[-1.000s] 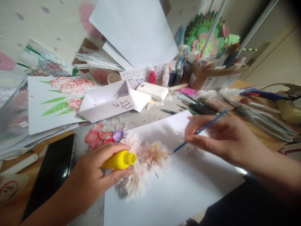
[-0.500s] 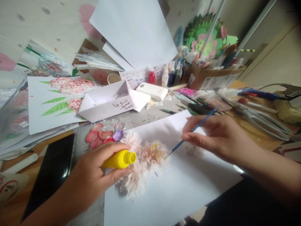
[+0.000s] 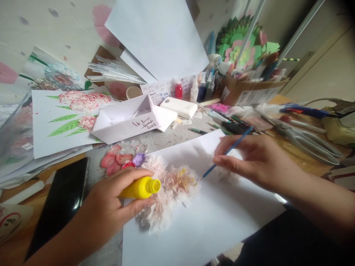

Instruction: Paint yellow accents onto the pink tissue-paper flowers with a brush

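Observation:
In my left hand (image 3: 116, 199) is a yellow paint bottle (image 3: 137, 187), tilted on its side with its uncapped mouth facing right. My right hand (image 3: 246, 157) pinches a thin blue paintbrush (image 3: 229, 149), its tip slanting down to the right edge of a pale pink paper flower (image 3: 180, 181). Yellow strokes mark the middle of that flower. More pale ruffled paper petals (image 3: 156, 216) sit below and behind it, partly hidden by my left hand. A smaller pale flower (image 3: 229, 175) lies under my right hand. All rest on a white paper sheet (image 3: 205, 229).
A white paper box (image 3: 124, 125) stands behind, beside a white power bank (image 3: 179, 108). Small paint-stained dishes (image 3: 113, 160) lie left of the flowers. A black phone (image 3: 62, 199) is at the left, scissors (image 3: 307, 140) at the right. Paint bottles (image 3: 194, 90) line the back.
My right hand has shifted very slightly left, and the brush tip has moved a little up and to the right at the flower's edge. My left hand and the bottle stay put.

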Demonstrator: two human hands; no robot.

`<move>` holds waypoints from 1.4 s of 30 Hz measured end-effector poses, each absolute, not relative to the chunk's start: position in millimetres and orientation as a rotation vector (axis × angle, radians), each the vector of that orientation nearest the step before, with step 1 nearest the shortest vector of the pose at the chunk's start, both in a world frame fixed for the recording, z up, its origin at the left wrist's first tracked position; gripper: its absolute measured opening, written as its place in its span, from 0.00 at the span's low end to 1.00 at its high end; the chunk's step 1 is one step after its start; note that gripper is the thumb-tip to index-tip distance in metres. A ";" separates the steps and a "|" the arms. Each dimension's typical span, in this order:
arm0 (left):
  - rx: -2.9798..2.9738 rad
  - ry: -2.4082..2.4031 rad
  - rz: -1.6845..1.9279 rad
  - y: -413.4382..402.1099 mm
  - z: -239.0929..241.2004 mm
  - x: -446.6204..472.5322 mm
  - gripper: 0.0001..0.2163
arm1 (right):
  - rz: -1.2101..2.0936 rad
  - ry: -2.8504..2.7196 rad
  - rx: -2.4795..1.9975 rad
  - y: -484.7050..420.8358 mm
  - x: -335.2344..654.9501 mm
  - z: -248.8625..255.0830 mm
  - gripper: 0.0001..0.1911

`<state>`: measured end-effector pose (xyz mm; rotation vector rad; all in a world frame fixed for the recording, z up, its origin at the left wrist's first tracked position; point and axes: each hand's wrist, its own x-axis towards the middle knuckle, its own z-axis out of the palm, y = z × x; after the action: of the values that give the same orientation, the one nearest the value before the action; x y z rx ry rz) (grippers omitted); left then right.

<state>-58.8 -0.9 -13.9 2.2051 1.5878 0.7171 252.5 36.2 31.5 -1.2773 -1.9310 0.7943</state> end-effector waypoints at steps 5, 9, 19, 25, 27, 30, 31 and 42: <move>2.046 1.655 0.694 -3.8 -8.6 -52.8 0.14 | 0.826 -1.961 -1.201 35.5 255.0 30.4 0.17; 1.957 1.685 0.686 -6.5 -6.5 -48.7 0.15 | 0.716 -1.966 -1.214 37.7 253.9 31.5 0.17; 2.049 1.581 0.695 -6.0 -5.5 -50.0 0.13 | 0.881 -1.725 -1.093 28.2 260.3 31.3 0.10; 2.030 1.451 0.735 -7.0 -3.5 -46.6 0.13 | 0.774 -1.642 -0.925 6.0 247.4 45.3 0.04; 2.021 1.411 0.779 -7.8 -2.0 -44.4 0.13 | 0.742 -1.696 -0.866 -0.7 240.0 49.9 0.02; 2.028 1.369 0.797 -8.7 0.6 -42.2 0.15 | 0.673 -1.798 -0.830 -6.4 231.1 51.2 0.02; 2.035 1.368 0.796 -9.0 1.6 -41.9 0.15 | 0.648 -1.819 -0.825 -7.2 229.0 50.3 0.03; 2.166 1.312 0.806 -11.3 4.5 -41.7 0.16 | 0.318 -2.041 -0.631 -13.7 215.7 51.7 0.09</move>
<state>-41.7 -11.3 4.5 2.1659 1.3122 0.8059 215.7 -13.7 51.7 -0.6312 -2.0406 0.3179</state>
